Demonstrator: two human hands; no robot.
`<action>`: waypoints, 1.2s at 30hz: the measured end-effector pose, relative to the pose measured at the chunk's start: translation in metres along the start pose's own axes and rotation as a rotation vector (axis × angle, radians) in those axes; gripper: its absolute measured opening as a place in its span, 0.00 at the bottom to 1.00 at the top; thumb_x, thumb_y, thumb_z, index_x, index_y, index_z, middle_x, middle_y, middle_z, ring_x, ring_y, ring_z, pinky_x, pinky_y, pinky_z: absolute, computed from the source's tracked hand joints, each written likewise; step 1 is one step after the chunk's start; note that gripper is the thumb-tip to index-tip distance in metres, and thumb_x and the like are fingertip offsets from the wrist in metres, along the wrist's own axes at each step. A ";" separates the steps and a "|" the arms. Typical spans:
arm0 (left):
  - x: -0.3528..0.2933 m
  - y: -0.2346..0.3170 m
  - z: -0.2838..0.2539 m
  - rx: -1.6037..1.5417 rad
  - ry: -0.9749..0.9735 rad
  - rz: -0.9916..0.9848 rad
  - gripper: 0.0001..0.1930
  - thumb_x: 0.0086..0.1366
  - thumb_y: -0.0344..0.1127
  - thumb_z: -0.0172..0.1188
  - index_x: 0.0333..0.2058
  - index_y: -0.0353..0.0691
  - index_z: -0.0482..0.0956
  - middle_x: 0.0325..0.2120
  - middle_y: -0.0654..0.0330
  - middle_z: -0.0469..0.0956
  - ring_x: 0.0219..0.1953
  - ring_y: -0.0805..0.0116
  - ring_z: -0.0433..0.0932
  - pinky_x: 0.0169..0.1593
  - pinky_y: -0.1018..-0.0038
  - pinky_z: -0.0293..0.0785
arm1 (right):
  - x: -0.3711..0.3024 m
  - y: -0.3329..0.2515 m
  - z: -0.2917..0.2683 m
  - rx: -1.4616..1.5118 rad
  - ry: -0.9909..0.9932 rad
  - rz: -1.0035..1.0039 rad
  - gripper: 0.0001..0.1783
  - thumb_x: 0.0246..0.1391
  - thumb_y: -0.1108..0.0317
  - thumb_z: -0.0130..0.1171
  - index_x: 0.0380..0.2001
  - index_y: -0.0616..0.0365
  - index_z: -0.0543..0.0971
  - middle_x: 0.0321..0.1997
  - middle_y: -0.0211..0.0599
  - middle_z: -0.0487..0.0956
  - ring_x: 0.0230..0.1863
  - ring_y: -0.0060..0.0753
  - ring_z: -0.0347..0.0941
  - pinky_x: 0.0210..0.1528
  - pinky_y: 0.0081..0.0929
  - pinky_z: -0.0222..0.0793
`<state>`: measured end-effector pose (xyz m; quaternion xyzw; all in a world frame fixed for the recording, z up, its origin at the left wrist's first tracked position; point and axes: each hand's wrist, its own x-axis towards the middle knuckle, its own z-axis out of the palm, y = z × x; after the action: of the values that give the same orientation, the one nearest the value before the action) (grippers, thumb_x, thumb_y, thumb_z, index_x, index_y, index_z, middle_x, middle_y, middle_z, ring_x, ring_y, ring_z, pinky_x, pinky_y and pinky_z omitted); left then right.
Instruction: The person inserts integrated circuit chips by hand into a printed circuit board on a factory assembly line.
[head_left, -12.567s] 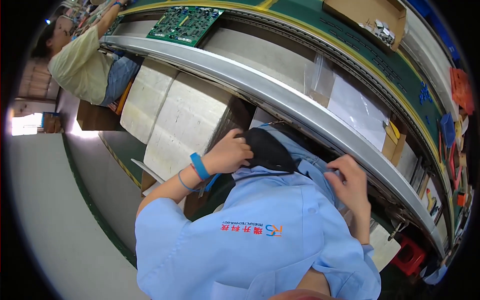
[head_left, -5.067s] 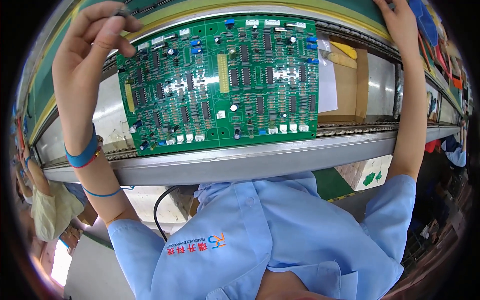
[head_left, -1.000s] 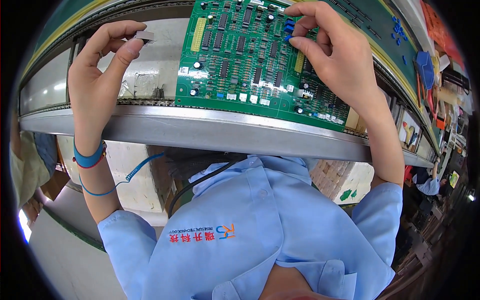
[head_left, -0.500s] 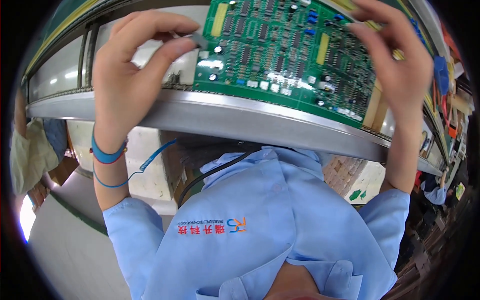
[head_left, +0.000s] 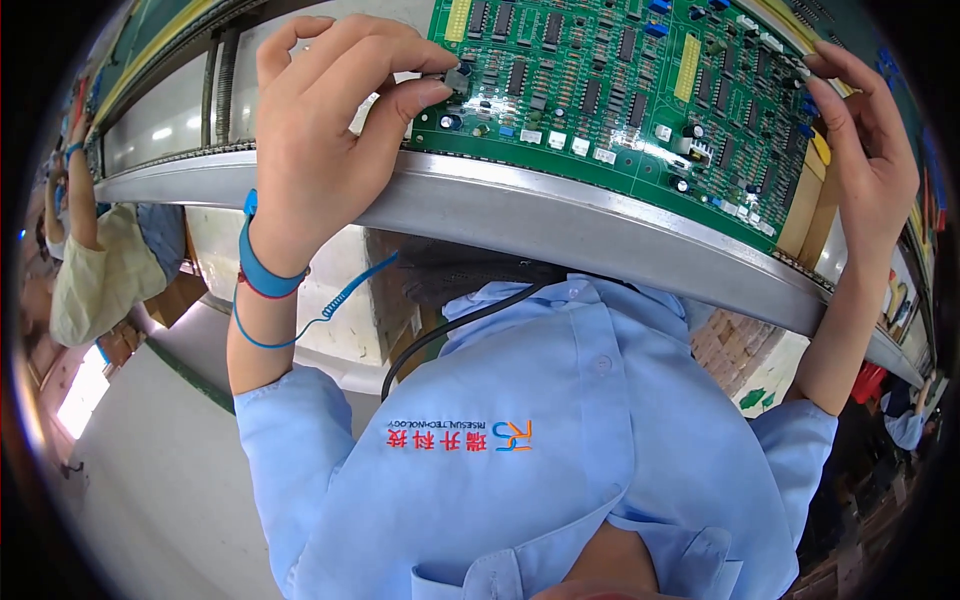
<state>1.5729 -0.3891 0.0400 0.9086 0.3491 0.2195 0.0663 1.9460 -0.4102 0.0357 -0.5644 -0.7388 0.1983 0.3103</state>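
My left hand [head_left: 345,125] has thumb and forefinger pinched on a small dark grey block-shaped electronic component [head_left: 457,82]. It holds the part at the left edge of a green circuit board [head_left: 640,175], by the near left corner. Chips, resistors, capacitors, white sockets and yellow connectors crowd the board. At the board's right side, my right hand [head_left: 870,150] curls its thumb and forefinger towards each other close to small parts on the far right edge. Whatever lies between those fingertips is too small to make out.
A metal rail [head_left: 520,200] with a chain along it runs in front of me under the board's near edge. A blue wrist strap [head_left: 268,262] with a coiled cord circles my left wrist. Another person [head_left: 110,265] stands at the far left, and others' things blur at the right.
My left hand has brought the component inward over the board's left edge. My right hand has shifted rightward across the board to its right edge. The whole view has also shifted slightly.
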 end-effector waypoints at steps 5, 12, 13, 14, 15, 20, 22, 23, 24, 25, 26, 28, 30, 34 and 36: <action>-0.002 0.001 0.002 0.038 0.021 -0.010 0.07 0.53 0.29 0.65 0.32 0.46 0.81 0.29 0.69 0.79 0.32 0.71 0.76 0.51 0.70 0.59 | -0.005 0.012 -0.009 -0.044 -0.053 -0.014 0.18 0.61 0.66 0.56 0.53 0.57 0.75 0.46 0.33 0.79 0.46 0.21 0.75 0.50 0.17 0.70; 0.003 0.003 -0.003 0.168 -0.012 0.138 0.08 0.51 0.29 0.65 0.32 0.46 0.80 0.30 0.68 0.79 0.32 0.72 0.77 0.52 0.67 0.59 | -0.003 0.010 -0.009 -0.086 -0.047 -0.021 0.17 0.61 0.67 0.55 0.53 0.57 0.75 0.47 0.31 0.78 0.45 0.19 0.74 0.50 0.15 0.69; 0.004 0.003 -0.003 0.170 -0.009 0.141 0.08 0.51 0.29 0.65 0.32 0.46 0.80 0.30 0.68 0.79 0.32 0.72 0.77 0.52 0.67 0.59 | -0.002 0.009 -0.009 -0.066 -0.056 -0.017 0.17 0.61 0.67 0.55 0.52 0.57 0.76 0.46 0.31 0.78 0.43 0.17 0.74 0.49 0.15 0.69; 0.005 0.002 -0.003 0.164 -0.021 0.145 0.09 0.51 0.29 0.65 0.32 0.47 0.80 0.30 0.68 0.79 0.32 0.72 0.77 0.53 0.67 0.59 | -0.001 0.010 -0.009 -0.048 -0.066 -0.012 0.16 0.61 0.68 0.55 0.52 0.57 0.76 0.46 0.30 0.78 0.41 0.16 0.73 0.47 0.14 0.69; 0.007 0.002 -0.003 0.158 -0.033 0.148 0.09 0.51 0.29 0.65 0.33 0.47 0.80 0.30 0.68 0.78 0.31 0.72 0.77 0.53 0.67 0.59 | -0.001 0.010 -0.011 -0.054 -0.063 -0.014 0.16 0.61 0.68 0.55 0.52 0.57 0.76 0.46 0.30 0.78 0.41 0.16 0.73 0.47 0.14 0.69; 0.009 0.006 -0.005 0.126 -0.047 0.134 0.10 0.49 0.29 0.66 0.33 0.45 0.81 0.29 0.66 0.78 0.32 0.70 0.77 0.52 0.65 0.61 | -0.002 0.007 -0.010 -0.031 0.036 0.026 0.15 0.60 0.71 0.56 0.51 0.58 0.77 0.41 0.25 0.78 0.32 0.10 0.68 0.38 0.10 0.66; 0.012 0.009 -0.006 0.083 -0.076 0.073 0.11 0.48 0.29 0.66 0.33 0.44 0.82 0.29 0.63 0.78 0.33 0.66 0.77 0.53 0.63 0.62 | 0.000 0.002 -0.024 -0.096 0.099 -0.001 0.14 0.58 0.72 0.57 0.48 0.57 0.78 0.39 0.23 0.78 0.28 0.08 0.65 0.32 0.10 0.62; 0.014 0.008 -0.007 0.074 -0.108 0.044 0.14 0.47 0.29 0.67 0.36 0.43 0.81 0.30 0.62 0.78 0.33 0.66 0.77 0.54 0.63 0.61 | 0.005 -0.010 -0.031 -0.141 0.155 0.087 0.12 0.53 0.75 0.59 0.42 0.60 0.78 0.36 0.30 0.79 0.28 0.17 0.70 0.31 0.14 0.65; 0.010 0.002 -0.014 0.006 -0.097 -0.044 0.15 0.49 0.30 0.67 0.38 0.39 0.80 0.34 0.59 0.78 0.35 0.64 0.75 0.52 0.65 0.63 | 0.008 -0.019 -0.041 -0.171 0.217 0.166 0.11 0.47 0.77 0.61 0.37 0.63 0.78 0.34 0.38 0.79 0.29 0.25 0.75 0.29 0.19 0.67; 0.014 -0.006 -0.017 -0.117 -0.020 -0.096 0.14 0.53 0.31 0.65 0.39 0.36 0.79 0.37 0.56 0.78 0.37 0.63 0.73 0.51 0.67 0.64 | 0.004 -0.016 -0.062 -0.240 0.256 0.183 0.11 0.47 0.77 0.61 0.37 0.63 0.78 0.34 0.38 0.79 0.29 0.25 0.75 0.29 0.19 0.67; 0.000 -0.013 -0.021 -0.185 0.009 -0.278 0.11 0.57 0.30 0.60 0.39 0.34 0.79 0.38 0.55 0.77 0.39 0.61 0.72 0.49 0.69 0.65 | 0.007 0.002 -0.057 -0.100 0.292 0.165 0.11 0.48 0.77 0.61 0.38 0.64 0.78 0.33 0.38 0.78 0.28 0.26 0.73 0.29 0.20 0.67; 0.006 -0.024 -0.018 -0.183 -0.065 -0.416 0.10 0.67 0.34 0.52 0.37 0.34 0.79 0.35 0.56 0.78 0.40 0.61 0.72 0.51 0.69 0.62 | 0.005 0.035 -0.069 -0.017 0.357 0.165 0.12 0.49 0.77 0.60 0.39 0.64 0.77 0.32 0.38 0.78 0.26 0.26 0.72 0.29 0.20 0.66; 0.014 -0.026 -0.012 -0.138 -0.215 -0.406 0.13 0.69 0.38 0.49 0.35 0.35 0.79 0.33 0.57 0.78 0.40 0.61 0.72 0.52 0.68 0.61 | -0.002 0.070 -0.083 -0.091 0.203 0.238 0.13 0.56 0.69 0.59 0.46 0.57 0.79 0.38 0.21 0.78 0.27 0.08 0.63 0.31 0.10 0.60; 0.035 -0.014 -0.002 -0.182 -0.283 -0.374 0.18 0.70 0.42 0.47 0.29 0.35 0.77 0.27 0.57 0.77 0.37 0.60 0.73 0.53 0.65 0.60 | 0.000 0.071 -0.075 -0.109 0.116 0.257 0.12 0.55 0.67 0.60 0.43 0.55 0.79 0.34 0.21 0.77 0.25 0.10 0.60 0.28 0.14 0.58; 0.048 -0.006 0.002 -0.196 -0.311 -0.300 0.17 0.69 0.42 0.48 0.28 0.35 0.77 0.26 0.57 0.76 0.36 0.60 0.73 0.54 0.63 0.60 | 0.009 0.070 -0.072 -0.148 0.098 0.227 0.12 0.55 0.68 0.60 0.43 0.55 0.79 0.33 0.22 0.76 0.24 0.11 0.60 0.27 0.15 0.58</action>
<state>1.6018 -0.3520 0.0538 0.8587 0.4429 0.0975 0.2388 2.0438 -0.3859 0.0455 -0.6749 -0.6667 0.1493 0.2789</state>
